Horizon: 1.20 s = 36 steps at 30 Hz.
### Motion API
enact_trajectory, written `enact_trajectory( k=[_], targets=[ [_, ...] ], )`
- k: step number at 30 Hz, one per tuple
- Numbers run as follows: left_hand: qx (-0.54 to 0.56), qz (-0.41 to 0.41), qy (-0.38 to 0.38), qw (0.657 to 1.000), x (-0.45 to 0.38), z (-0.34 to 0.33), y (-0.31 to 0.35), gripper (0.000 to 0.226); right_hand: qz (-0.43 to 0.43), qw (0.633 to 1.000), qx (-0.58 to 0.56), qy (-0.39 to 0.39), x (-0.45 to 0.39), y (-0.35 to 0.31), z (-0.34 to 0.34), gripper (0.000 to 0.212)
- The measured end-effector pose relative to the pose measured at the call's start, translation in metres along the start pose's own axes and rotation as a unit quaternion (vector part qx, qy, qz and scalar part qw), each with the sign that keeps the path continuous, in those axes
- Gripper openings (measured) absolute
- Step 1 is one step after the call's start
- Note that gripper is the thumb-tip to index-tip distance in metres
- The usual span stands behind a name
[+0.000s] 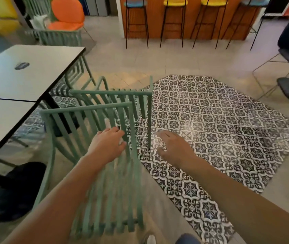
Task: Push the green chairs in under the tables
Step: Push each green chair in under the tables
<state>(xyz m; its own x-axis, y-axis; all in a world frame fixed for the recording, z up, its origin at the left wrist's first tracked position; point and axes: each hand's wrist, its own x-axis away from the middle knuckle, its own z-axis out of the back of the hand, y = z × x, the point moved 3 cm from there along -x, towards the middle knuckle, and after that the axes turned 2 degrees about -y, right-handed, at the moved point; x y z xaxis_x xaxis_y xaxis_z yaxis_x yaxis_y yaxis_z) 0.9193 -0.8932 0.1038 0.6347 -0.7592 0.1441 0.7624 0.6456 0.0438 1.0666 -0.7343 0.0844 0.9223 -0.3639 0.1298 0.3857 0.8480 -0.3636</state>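
The 2 green slatted chairs (105, 110) stand packed close beside the white tables (27, 74), blocking that side; open patterned tile floor (210, 124) lies to their right.
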Motion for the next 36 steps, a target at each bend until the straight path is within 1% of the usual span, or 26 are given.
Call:
enact_trajectory(
  k=[3,6,8,11,12,14,16,20,23,26,29,31,34,36],
  targets=[
    [-0.013,0.004,0.006,1.000,-0.048,0.013,0.000,0.041,0.005,1.000,-0.001,-0.001,-0.042,0.021,0.012,0.059],
    [-0.017,0.029,0.003,0.999,-0.096,0.015,-0.004,0.041,0.026,1.000,-0.008,-0.005,-0.093,0.046,0.019,0.058],
    [-0.011,0.059,-0.016,0.998,-0.121,0.010,-0.009,0.040,0.049,0.999,-0.010,-0.012,-0.128,0.060,0.021,0.058],
    [-0.052,0.067,-0.058,0.995,-0.151,0.002,-0.011,0.037,0.080,0.997,-0.001,-0.023,-0.174,0.076,0.029,0.060],
    [-0.041,0.085,-0.053,0.994,-0.161,0.004,-0.012,0.037,0.090,0.996,0.000,-0.025,-0.188,0.080,0.033,0.060],
    [-0.013,0.120,-0.022,0.992,-0.182,0.010,-0.015,0.037,0.107,0.994,-0.003,-0.025,-0.218,0.090,0.042,0.059],
    [-0.014,0.132,-0.012,0.991,-0.201,0.016,-0.016,0.038,0.110,0.994,-0.014,-0.025,-0.246,0.097,0.049,0.057],
    [-0.021,0.137,0.003,0.990,-0.239,0.019,-0.044,0.031,0.122,0.992,-0.016,-0.027,-0.294,0.102,0.052,0.056],
    [-0.043,0.133,0.017,0.990,-0.272,0.018,-0.078,0.029,0.124,0.991,-0.028,-0.037,-0.330,0.102,0.041,0.057],
    [-0.058,0.138,0.017,0.989,-0.314,0.014,-0.119,0.027,0.125,0.991,-0.016,-0.048,-0.373,0.099,0.031,0.060],
    [-0.085,0.113,-0.010,0.990,-0.354,0.006,-0.161,0.033,0.115,0.992,0.005,-0.055,-0.410,0.091,0.024,0.063],
    [-0.098,0.101,-0.045,0.989,-0.376,-0.003,-0.188,0.040,0.112,0.991,0.018,-0.075,-0.429,0.085,0.013,0.064],
    [-0.119,0.074,-0.099,0.985,-0.396,-0.028,-0.224,0.048,0.105,0.990,0.022,-0.092,-0.449,0.084,-0.005,0.061],
    [-0.122,0.066,-0.133,0.981,-0.403,-0.046,-0.243,0.050,0.102,0.988,0.014,-0.117,-0.455,0.082,-0.020,0.056]
  ],
)
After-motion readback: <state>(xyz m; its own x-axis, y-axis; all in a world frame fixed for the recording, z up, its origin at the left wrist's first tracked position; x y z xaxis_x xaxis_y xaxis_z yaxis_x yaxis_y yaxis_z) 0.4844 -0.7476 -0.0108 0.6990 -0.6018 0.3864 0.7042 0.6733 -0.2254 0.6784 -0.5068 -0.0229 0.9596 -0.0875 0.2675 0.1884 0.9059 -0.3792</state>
